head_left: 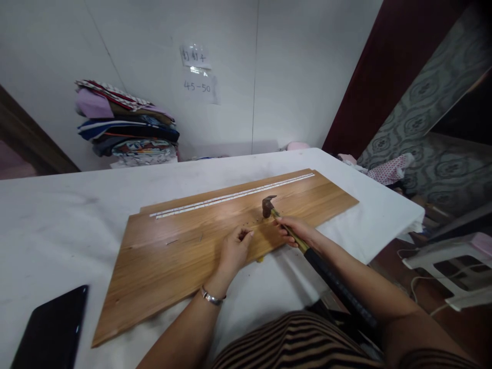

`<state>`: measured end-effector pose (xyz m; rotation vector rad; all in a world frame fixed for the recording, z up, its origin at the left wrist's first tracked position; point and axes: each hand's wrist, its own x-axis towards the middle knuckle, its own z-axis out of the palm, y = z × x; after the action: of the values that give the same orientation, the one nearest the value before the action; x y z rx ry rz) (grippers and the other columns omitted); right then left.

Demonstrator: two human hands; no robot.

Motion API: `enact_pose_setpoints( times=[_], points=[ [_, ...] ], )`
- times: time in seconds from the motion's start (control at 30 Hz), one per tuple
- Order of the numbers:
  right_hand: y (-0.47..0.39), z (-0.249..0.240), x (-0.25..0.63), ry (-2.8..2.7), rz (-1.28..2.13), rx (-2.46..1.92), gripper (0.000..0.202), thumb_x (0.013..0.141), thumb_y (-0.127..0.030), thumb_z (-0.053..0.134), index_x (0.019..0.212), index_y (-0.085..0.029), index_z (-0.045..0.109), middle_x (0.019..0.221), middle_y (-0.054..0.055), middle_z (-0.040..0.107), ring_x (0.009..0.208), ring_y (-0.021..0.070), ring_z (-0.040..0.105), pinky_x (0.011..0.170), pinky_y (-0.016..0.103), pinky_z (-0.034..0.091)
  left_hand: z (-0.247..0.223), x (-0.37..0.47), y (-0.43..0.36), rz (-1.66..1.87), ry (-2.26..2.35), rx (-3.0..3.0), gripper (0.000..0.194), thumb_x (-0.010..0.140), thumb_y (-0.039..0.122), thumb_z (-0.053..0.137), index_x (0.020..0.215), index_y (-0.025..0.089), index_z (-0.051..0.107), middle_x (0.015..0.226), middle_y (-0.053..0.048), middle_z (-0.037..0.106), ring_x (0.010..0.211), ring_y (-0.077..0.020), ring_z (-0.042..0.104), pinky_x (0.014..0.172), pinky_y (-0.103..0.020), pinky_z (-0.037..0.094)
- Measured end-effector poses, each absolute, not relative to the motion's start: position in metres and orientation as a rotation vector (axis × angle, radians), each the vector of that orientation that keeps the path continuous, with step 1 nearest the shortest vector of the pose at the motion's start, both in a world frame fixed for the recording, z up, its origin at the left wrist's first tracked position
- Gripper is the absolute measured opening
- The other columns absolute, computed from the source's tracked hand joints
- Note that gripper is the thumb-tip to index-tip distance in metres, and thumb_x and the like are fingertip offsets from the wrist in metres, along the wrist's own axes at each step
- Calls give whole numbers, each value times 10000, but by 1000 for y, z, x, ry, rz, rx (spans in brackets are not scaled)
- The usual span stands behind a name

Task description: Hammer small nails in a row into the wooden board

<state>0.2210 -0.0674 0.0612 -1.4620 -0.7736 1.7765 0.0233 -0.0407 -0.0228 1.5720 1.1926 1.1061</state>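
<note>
My right hand (292, 231) grips a claw hammer (291, 233) by its yellowish handle, close under the rusty head. The head hovers at or just over a wood-grain board (180, 266); whether it touches, I cannot tell. My left hand (235, 247) is closed in a pinch over the board's near edge, left of the hammer head. Whatever sits between those fingertips is too small to make out. Several tiny dark specks (249, 222) dot the wood between both hands. Two thin nail-like pieces, one of them a slim metal pin (172, 242), lie on the left part.
Two white measuring strips (230, 196) run along the board's far side. A black tablet or phone (54, 328) lies on the white-covered table (46, 230) at front left. Folded clothes (128, 120) are stacked by the wall, and a white plastic stool (446, 266) stands at right.
</note>
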Motion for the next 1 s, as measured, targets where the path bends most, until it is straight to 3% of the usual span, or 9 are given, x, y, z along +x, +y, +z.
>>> enact_pose_setpoints(
  times=[1.0],
  points=[
    [-69, 58, 235, -762, 1729, -1427, 175, 902, -333, 418, 884, -181, 501, 517, -88, 393, 270, 36, 306, 238, 141, 225, -15, 22, -42, 1061, 1281, 1649, 181, 744, 343, 554, 648, 193, 521, 580, 42, 516, 572, -116, 480, 548, -217, 346]
  ],
)
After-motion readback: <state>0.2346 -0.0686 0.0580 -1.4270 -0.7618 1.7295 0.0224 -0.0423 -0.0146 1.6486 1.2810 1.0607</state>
